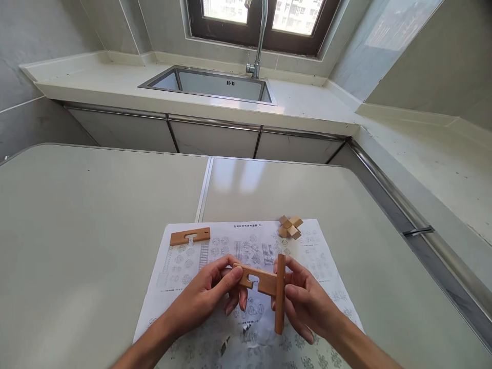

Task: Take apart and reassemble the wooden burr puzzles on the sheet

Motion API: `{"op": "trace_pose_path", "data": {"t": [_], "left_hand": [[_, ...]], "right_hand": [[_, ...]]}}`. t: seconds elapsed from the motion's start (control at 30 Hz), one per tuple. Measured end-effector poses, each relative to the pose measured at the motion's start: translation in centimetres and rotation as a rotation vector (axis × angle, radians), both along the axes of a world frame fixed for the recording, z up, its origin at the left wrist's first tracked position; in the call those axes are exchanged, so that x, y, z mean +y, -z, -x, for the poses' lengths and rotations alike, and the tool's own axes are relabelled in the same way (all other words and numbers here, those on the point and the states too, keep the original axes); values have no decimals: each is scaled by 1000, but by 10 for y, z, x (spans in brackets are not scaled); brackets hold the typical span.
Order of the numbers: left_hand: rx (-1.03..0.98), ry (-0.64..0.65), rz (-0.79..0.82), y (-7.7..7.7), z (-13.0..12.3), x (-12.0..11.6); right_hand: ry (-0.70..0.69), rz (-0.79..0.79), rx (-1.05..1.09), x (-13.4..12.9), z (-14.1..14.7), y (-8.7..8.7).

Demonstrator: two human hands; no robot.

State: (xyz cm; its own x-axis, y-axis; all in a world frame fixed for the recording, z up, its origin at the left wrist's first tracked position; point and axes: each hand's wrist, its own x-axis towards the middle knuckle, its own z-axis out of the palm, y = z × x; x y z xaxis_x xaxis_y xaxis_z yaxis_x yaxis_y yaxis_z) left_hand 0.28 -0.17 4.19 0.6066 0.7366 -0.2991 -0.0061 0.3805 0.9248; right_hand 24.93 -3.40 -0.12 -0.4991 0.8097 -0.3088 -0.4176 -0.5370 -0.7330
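Observation:
My left hand point(211, 289) pinches the left end of a flat wooden puzzle piece point(266, 282) between thumb and fingers. A keyhole-like notch is cut into that piece's lower edge. Its right end meets a second wooden puzzle piece point(280, 307), which stands crosswise to it. My right hand point(307, 297) grips around this crossing, thumb in front; whether the two pieces are locked together cannot be made out. Both hands are above a printed sheet point(226, 266) of puzzle diagrams. A third notched wooden piece point(179, 238) lies on the sheet's upper left corner.
A small assembled wooden burr puzzle point(290, 227) sits at the sheet's upper right edge. The sheet lies on a pale table point(96, 230) with a seam down its middle. Beyond are a counter point(307, 105), a sink point(226, 100) and a tap point(263, 36) below a window.

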Motion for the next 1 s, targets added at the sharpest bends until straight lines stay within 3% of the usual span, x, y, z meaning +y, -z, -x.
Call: {"op": "trace_pose_path", "data": {"t": [0.23,0.4,0.57,0.73,1.0], "left_hand": [[6,-25,-6,-3,0,0],[169,-201,-156,-4,6,4],[490,-277,-449,4,8,0],[706,-278,-740,13,5,-3],[771,-159,-1022,18,3,0]], "right_hand": [[148,40,-32,1,0,2],[266,-14,-112,5,-2,-4],[254,-223,-413,4,3,-15],[230,-404,-736,-3,10,-10],[328,-728,-1090,-2,7,-3]]}}
